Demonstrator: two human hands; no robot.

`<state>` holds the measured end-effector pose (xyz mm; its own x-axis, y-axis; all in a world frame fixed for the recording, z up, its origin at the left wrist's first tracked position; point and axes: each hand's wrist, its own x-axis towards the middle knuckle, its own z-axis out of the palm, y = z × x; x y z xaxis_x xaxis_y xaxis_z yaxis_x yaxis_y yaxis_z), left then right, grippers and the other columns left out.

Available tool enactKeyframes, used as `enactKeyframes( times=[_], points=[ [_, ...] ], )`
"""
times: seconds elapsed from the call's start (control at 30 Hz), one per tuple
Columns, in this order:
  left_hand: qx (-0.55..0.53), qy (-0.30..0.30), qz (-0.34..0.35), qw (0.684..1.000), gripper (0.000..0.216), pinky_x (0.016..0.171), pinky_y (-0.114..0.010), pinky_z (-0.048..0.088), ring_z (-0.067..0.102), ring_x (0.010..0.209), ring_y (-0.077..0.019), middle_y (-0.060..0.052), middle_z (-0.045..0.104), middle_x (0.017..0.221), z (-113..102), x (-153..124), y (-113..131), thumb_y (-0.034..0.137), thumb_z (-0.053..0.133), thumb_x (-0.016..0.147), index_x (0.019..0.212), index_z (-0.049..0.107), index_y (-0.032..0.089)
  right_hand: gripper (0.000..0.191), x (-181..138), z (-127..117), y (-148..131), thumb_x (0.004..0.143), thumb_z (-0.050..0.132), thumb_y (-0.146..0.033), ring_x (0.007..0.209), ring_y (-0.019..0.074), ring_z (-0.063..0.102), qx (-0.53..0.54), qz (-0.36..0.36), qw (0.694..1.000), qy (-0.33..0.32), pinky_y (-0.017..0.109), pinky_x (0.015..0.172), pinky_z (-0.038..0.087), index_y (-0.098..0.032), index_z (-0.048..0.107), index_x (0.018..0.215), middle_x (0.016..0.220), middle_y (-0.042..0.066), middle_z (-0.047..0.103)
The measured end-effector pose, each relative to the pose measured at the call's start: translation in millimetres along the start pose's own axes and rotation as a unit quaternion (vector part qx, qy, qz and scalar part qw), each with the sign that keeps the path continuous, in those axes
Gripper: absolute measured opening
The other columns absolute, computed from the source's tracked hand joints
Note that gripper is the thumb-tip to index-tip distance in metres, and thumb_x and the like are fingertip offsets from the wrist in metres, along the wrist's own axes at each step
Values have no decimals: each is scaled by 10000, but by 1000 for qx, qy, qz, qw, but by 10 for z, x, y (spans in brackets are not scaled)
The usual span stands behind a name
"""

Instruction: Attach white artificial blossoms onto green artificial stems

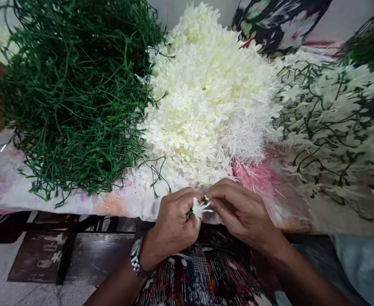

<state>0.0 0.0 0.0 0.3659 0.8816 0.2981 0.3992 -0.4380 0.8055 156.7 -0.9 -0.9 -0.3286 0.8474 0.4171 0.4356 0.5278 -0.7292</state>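
Observation:
My left hand (179, 214) is closed on an artificial flower stem, and a white artificial flower (199, 209) pokes out between its thumb and fingers. Close against it, my right hand (241, 208) pinches at a small tip just above the flower; the fingers hide most of what is in the pinch. Both hands are over the near edge of the table. Beyond them rises a heap of cream-white artificial petals (202, 93). To the left lies a big tangle of green plastic stems (78, 97). White flowers on green stems (336, 123) are piled at the right.
A floral cloth (110, 204) covers the table. White thread-like pieces (250, 131) lie at the petal heap's right side. Dark patterned fabric (279, 23) is behind the heap. Below the table's left edge is a brown wooden surface (100, 255).

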Motion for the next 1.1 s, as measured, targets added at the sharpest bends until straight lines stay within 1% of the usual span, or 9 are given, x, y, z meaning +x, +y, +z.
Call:
enactKeyframes(
  times=[0.03, 0.07, 0.17, 0.23, 0.37, 0.5, 0.6, 0.73, 1.1],
  points=[
    [-19, 0, 4, 1000, 159, 472, -208, 352, 455, 513, -104, 10, 469, 555, -17, -1, 0, 44, 452, 741, 661, 556, 134, 86, -8, -31, -8, 835, 510, -91, 676, 100, 551, -3, 6, 1000, -2, 208, 597, 464, -148, 567, 867, 726, 17, 587],
    [-35, 1, 7, 999, 157, 480, -202, 364, 471, 524, -103, 8, 491, 574, -32, -1, 1, 43, 452, 743, 687, 564, 138, 105, -16, -62, -16, 828, 529, -114, 696, 108, 561, -7, 10, 1000, -2, 216, 607, 472, -149, 566, 920, 764, 24, 596],
    [-58, 7, 7, 998, 156, 490, -197, 384, 497, 536, -101, 8, 523, 601, -60, -2, 6, 51, 456, 745, 719, 572, 151, 232, -34, -139, -44, 803, 579, -183, 754, 137, 575, -22, 10, 1000, 7, 251, 639, 492, -150, 543, 1029, 840, 44, 597],
    [-55, 12, -3, 998, 151, 483, -202, 381, 496, 525, -104, 12, 514, 583, -64, -4, 12, 65, 459, 745, 699, 571, 155, 269, -41, -172, -66, 794, 589, -214, 783, 156, 575, -28, -4, 999, 21, 273, 656, 496, -147, 532, 1048, 852, 54, 589],
    [-57, 7, -18, 998, 156, 466, -206, 363, 474, 502, -104, 21, 478, 541, -59, -15, 24, 96, 464, 760, 674, 579, 156, 136, -52, -185, -103, 804, 547, -117, 729, 135, 565, -25, -24, 998, 44, 254, 625, 477, -165, 552, 930, 789, 38, 580],
    [-50, 1, -15, 999, 160, 479, -203, 359, 462, 502, -93, 21, 485, 546, -53, -19, 35, 84, 474, 771, 668, 575, 151, 124, -64, -150, -96, 796, 536, -52, 685, 111, 545, -42, -32, 999, 13, 238, 609, 464, -162, 556, 848, 755, 25, 566],
    [-45, -1, -19, 999, 173, 478, -202, 352, 451, 495, -89, 27, 477, 536, -48, -10, 47, 89, 480, 787, 651, 564, 154, 133, -70, -116, -65, 813, 495, -43, 680, 111, 534, -43, -38, 998, 0, 238, 594, 461, -162, 536, 856, 742, 23, 562],
    [-51, -11, -26, 998, 202, 479, -195, 359, 453, 492, -83, 30, 481, 536, -47, 7, 67, 87, 465, 793, 617, 532, 160, 130, -63, -72, -30, 825, 452, -44, 631, 102, 511, -39, -34, 999, 8, 223, 553, 443, -164, 500, 830, 692, 11, 536],
    [-35, 8, -24, 999, 240, 464, -201, 317, 397, 485, -84, 43, 393, 515, -2, 14, 49, 65, 447, 768, 560, 409, 178, 124, -58, -12, -5, 830, 445, -62, 614, 99, 519, -30, 3, 999, 13, 210, 542, 445, -183, 474, 825, 686, 2, 532]
  ],
)
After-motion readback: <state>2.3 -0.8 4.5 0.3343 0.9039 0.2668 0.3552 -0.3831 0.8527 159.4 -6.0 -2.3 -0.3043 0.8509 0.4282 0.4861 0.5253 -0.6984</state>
